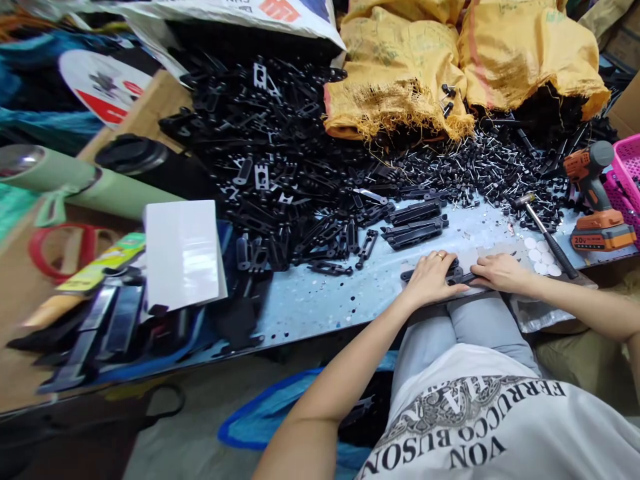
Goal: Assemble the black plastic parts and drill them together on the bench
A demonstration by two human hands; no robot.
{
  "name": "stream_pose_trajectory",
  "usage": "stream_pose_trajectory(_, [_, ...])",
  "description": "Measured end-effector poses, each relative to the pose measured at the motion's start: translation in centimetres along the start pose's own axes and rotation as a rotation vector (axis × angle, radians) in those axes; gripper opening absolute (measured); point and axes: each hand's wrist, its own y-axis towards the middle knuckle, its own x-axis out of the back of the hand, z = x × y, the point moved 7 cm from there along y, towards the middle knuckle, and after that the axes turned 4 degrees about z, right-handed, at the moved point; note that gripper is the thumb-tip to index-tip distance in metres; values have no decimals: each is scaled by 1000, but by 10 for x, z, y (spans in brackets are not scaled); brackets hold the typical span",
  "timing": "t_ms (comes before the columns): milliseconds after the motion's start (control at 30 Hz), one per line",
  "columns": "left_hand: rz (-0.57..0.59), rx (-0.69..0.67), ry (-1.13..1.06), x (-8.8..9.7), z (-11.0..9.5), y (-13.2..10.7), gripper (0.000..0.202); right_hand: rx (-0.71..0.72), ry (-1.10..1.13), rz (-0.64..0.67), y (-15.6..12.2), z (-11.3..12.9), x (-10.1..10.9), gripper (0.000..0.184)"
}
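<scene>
A long black plastic part (469, 277) lies at the front edge of the bench, under both hands. My left hand (431, 277) presses over it and grips it, thumb stretched to the right. My right hand (501, 272) is closed at the part's right end, fingertips bent down onto it; the exact grip is partly hidden. Just beyond my left hand lie several assembled black plastic parts (416, 230), side by side. To the right of my right hand are white round discs (543, 257) and a hammer (546, 235) with a black handle.
Heaped black plastic pieces (280, 160) cover the back left, with loose black-headed screws (480, 160) below yellow sacks (400, 73). An orange cordless drill (597, 200) stands beside a pink basket (627, 160). At left are a white box (183, 253), scissors (60, 252) and a green tumbler (105, 187).
</scene>
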Motion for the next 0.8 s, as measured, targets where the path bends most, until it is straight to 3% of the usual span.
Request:
stream_pose_trajectory(200, [-73,-28,20,-3,-2,-2,68,-32,-4,-38,-4,6,9,38])
stream_pose_trajectory(600, [-317,-96,-42,-1,4,-17,37,-31,-161,-196,-6,24,40,31])
stream_pose_trajectory(700, [-306,-70,-65,-3,7,-18,37,-21,-178,-218,-5,23,40,31])
stream_pose_trajectory(800, [-203,-50,-58,-6,4,-10,40,-17,-150,-245,-6,11,29,33])
